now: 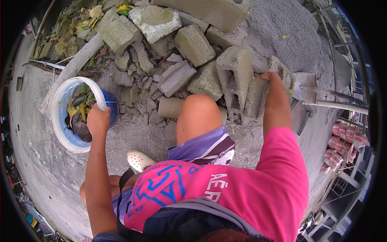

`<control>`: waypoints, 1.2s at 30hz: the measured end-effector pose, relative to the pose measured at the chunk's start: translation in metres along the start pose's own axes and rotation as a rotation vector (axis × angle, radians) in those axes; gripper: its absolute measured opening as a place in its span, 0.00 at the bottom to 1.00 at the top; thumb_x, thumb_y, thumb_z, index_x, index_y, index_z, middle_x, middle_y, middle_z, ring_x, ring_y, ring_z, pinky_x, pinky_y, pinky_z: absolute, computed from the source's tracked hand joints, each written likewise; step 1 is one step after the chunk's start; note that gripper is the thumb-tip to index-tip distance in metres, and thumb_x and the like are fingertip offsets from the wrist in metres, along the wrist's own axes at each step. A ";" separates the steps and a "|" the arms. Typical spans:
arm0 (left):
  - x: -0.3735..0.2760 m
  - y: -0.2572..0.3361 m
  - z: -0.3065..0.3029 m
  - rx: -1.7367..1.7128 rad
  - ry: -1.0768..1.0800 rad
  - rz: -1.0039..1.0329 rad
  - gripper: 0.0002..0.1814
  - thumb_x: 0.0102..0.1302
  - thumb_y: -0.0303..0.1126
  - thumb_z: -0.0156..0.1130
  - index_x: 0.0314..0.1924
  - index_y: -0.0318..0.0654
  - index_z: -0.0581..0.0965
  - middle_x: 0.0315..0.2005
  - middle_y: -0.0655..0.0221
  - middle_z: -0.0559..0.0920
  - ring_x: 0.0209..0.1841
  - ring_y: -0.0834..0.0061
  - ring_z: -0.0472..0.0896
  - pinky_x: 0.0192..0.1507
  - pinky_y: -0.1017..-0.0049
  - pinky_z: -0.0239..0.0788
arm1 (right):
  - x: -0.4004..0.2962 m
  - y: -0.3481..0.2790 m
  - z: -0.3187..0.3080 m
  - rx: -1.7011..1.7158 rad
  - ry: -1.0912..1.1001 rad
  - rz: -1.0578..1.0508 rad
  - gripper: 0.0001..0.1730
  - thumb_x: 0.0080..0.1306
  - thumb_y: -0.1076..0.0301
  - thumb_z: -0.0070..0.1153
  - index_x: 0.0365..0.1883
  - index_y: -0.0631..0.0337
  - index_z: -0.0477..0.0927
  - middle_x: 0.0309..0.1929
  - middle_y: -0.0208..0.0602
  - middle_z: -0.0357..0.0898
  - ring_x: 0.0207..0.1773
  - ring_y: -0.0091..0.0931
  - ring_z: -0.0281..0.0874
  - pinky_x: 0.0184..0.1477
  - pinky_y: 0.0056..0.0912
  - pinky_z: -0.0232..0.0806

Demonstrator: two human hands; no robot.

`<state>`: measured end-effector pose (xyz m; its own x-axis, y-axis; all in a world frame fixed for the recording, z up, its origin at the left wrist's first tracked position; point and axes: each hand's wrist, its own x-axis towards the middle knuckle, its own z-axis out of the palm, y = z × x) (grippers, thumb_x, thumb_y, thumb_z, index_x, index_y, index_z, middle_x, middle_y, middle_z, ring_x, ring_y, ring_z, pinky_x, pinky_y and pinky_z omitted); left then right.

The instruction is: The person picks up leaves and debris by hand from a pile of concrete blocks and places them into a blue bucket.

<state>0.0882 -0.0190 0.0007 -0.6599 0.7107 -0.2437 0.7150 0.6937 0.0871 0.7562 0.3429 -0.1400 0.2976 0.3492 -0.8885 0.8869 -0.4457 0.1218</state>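
My left hand (99, 119) grips the rim of a blue plastic bucket (111, 104) with a whitish inner rim, tilted towards me. Leaves and dark stones (81, 130) lie inside it. My right hand (265, 76) reaches to the concrete blocks on the right; its fingertips are partly hidden at a gap between a hollow block (234, 72) and another broken block (281, 71). Whether it holds something small there I cannot tell. Other blocks and rubble (177, 77) are heaped in front of my bent knee.
A shovel (305, 86) lies to the right beside a mound of grey sand (284, 33). A short cylindrical piece (169, 107) is by my knee. A long pale beam (80, 59) lies behind the bucket. Stacked bags (344, 139) stand far right.
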 end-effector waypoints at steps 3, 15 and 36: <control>0.003 -0.004 0.003 0.012 0.011 -0.002 0.23 0.58 0.44 0.65 0.46 0.34 0.82 0.40 0.46 0.85 0.45 0.46 0.84 0.51 0.53 0.74 | 0.012 0.002 0.004 -0.055 0.008 -0.029 0.48 0.60 0.39 0.64 0.71 0.62 0.68 0.75 0.49 0.57 0.76 0.41 0.54 0.70 0.55 0.55; 0.006 0.004 0.004 0.004 0.013 -0.010 0.23 0.58 0.44 0.64 0.46 0.33 0.82 0.39 0.45 0.85 0.44 0.45 0.84 0.50 0.53 0.74 | 0.042 0.021 -0.011 -0.414 0.047 -0.142 0.37 0.62 0.47 0.61 0.64 0.62 0.75 0.64 0.49 0.75 0.64 0.44 0.75 0.60 0.49 0.68; 0.007 -0.007 0.016 0.062 -0.090 -0.028 0.26 0.62 0.45 0.63 0.55 0.35 0.79 0.50 0.50 0.84 0.54 0.50 0.82 0.57 0.55 0.71 | -0.445 -0.369 0.210 0.223 0.431 -1.970 0.14 0.60 0.55 0.56 0.34 0.55 0.83 0.31 0.46 0.85 0.38 0.47 0.84 0.42 0.50 0.73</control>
<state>0.0823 -0.0204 -0.0167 -0.6581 0.6762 -0.3310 0.7117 0.7022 0.0196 0.2229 0.1790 0.1175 -0.7469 0.5087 0.4282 0.0046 0.6479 -0.7617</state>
